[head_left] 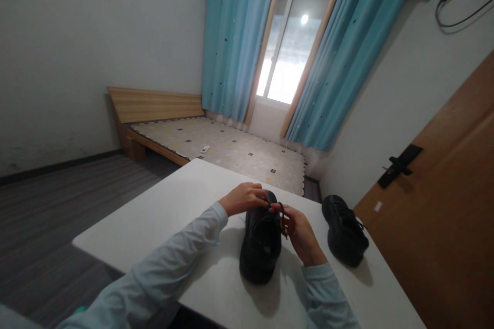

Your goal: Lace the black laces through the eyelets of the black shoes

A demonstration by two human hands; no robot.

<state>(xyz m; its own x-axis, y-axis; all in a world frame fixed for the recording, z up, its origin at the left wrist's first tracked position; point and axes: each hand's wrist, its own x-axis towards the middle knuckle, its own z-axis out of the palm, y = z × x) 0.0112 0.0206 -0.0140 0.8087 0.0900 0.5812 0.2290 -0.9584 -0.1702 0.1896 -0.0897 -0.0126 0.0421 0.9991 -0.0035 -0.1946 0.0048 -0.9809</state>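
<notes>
A black shoe (pixel 260 247) stands on the white table (pixel 162 216) in front of me, toe pointing away. My left hand (pixel 243 198) rests on the far upper part of the shoe, fingers curled on it. My right hand (pixel 299 231) is at the shoe's right side and pinches a black lace (pixel 283 218) between fingers and thumb. A second black shoe (pixel 345 229) sits untouched on the table to the right.
A low wooden bed (pixel 216 146) with a patterned mattress lies beyond the table. Blue curtains (pixel 235 36) frame a window (pixel 287 46). A brown door (pixel 443 200) with a black handle stands close on the right. Grey floor lies at left.
</notes>
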